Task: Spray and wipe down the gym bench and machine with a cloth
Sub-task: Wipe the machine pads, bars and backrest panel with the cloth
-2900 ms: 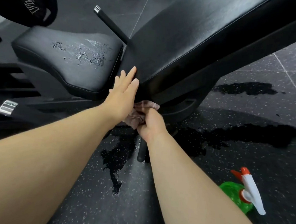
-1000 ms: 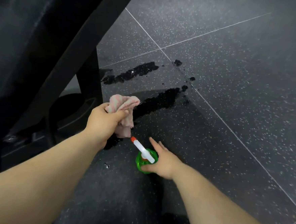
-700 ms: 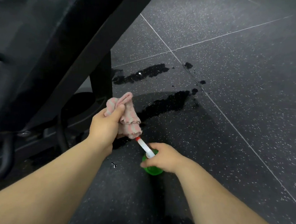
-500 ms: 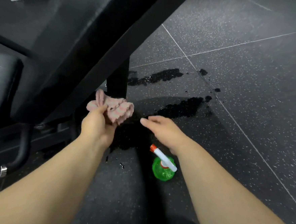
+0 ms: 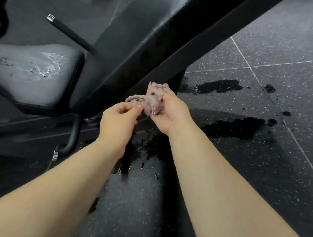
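Note:
A crumpled pink cloth (image 5: 153, 99) hangs between both hands in front of the bench. My left hand (image 5: 117, 122) pinches its left corner with fingers curled. My right hand (image 5: 170, 113) grips the bunched bulk of it from the right. Behind them the black inclined back pad (image 5: 139, 34) of the gym bench slopes up to the right. The seat pad (image 5: 30, 76) lies to the left with wet streaks on its surface. The spray bottle is out of view.
Wet dark puddles (image 5: 231, 126) spread over the speckled rubber floor right of and below the hands. A black handle bar with a chrome tip (image 5: 69, 32) sticks out behind the seat. The bench's black frame and curved tube (image 5: 73, 136) run low at the left.
My right hand left the green spray bottle on the floor and came up to take the cloth with my left hand. The view swung left, so the bottle dropped out of sight.

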Demonstrator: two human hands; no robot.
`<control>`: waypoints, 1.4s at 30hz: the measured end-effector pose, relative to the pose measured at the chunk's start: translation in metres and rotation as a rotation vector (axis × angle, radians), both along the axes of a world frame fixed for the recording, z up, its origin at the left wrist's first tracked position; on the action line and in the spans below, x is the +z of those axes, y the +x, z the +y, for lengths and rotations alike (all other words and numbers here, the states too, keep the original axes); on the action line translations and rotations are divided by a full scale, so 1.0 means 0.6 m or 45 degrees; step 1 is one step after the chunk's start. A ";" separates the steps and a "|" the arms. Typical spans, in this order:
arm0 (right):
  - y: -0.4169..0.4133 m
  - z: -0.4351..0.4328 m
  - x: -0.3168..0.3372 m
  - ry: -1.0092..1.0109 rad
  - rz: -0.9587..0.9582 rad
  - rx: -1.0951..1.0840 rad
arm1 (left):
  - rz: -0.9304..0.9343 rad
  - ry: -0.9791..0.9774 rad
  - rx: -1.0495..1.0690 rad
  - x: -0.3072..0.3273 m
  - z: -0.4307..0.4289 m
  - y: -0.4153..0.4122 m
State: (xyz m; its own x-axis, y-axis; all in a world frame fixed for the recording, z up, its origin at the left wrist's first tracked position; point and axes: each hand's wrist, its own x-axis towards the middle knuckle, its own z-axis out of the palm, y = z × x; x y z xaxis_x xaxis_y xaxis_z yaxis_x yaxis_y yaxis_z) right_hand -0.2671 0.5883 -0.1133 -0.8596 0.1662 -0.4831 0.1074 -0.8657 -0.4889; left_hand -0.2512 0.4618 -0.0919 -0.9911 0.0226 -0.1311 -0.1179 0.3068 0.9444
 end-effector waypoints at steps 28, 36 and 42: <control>-0.010 0.063 0.000 0.066 0.485 -0.035 | 0.630 -0.656 -0.394 0.035 -0.081 -0.107; -0.025 -0.036 -0.042 0.260 0.408 0.141 | 0.636 -0.743 -0.419 0.034 -0.103 -0.101; -0.044 -0.098 -0.068 0.328 0.288 0.306 | 0.398 -0.792 -0.289 0.000 -0.182 -0.084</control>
State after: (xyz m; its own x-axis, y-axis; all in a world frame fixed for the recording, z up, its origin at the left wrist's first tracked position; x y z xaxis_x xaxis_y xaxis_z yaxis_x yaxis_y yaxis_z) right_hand -0.2936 0.5296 -0.1543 -0.9684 0.0389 -0.2464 0.1562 -0.6756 -0.7206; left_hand -0.3019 0.3529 -0.0916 -0.9640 0.2456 0.1016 0.2590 0.7822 0.5666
